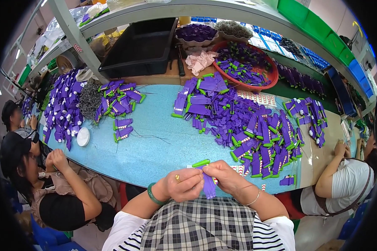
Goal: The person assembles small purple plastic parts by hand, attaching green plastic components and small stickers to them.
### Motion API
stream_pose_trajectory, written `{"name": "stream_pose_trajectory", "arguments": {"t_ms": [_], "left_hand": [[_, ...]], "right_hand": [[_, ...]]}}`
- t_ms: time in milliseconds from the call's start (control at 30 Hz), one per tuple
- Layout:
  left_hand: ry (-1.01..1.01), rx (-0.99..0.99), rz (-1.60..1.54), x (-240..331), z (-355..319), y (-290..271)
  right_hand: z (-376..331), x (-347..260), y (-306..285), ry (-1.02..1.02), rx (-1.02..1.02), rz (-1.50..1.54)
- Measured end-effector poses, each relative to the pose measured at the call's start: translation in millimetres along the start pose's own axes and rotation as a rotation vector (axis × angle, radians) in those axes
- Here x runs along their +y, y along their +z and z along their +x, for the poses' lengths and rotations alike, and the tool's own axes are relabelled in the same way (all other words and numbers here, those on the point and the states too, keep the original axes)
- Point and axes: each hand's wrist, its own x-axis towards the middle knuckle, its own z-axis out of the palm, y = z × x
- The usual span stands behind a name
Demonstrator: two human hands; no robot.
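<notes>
Close to the table's near edge, both of my hands hold one flat purple plastic part (209, 188) with a bright green end piece. My left hand (183, 183), with a ring and a green bangle at the wrist, is closed around its left side. From the other side my right hand (225, 175) pinches it near the green end. My fingers cover much of the part's middle. Just beyond my right hand lies a big heap of similar purple-and-green parts (264, 146), some with red-and-white striped stickers. A sticker sheet (238, 169) shows partly beside that hand.
Small purple pieces (222, 121) spread over the blue tabletop (155, 108). A red basin (272, 79) of parts and a black tray (138, 52) stand at the back. Purple parts with white ends (65, 104) pile up at left. People sit at both sides; a shelf (176, 16) spans above.
</notes>
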Motion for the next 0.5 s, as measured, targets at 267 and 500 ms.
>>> {"name": "stream_pose_trajectory", "arguments": {"t_ms": [267,500], "left_hand": [[-0.186,-0.053,-0.101,-6.5,-3.7,2.6],[-0.831,-0.106,-0.674,-20.5,19.1,45.7]], "right_hand": [[-34.8,3.7,-23.3,-0.08,-0.173,-0.151],[-16.3,33.6,-50.8,-0.573,0.382,-0.589]]}}
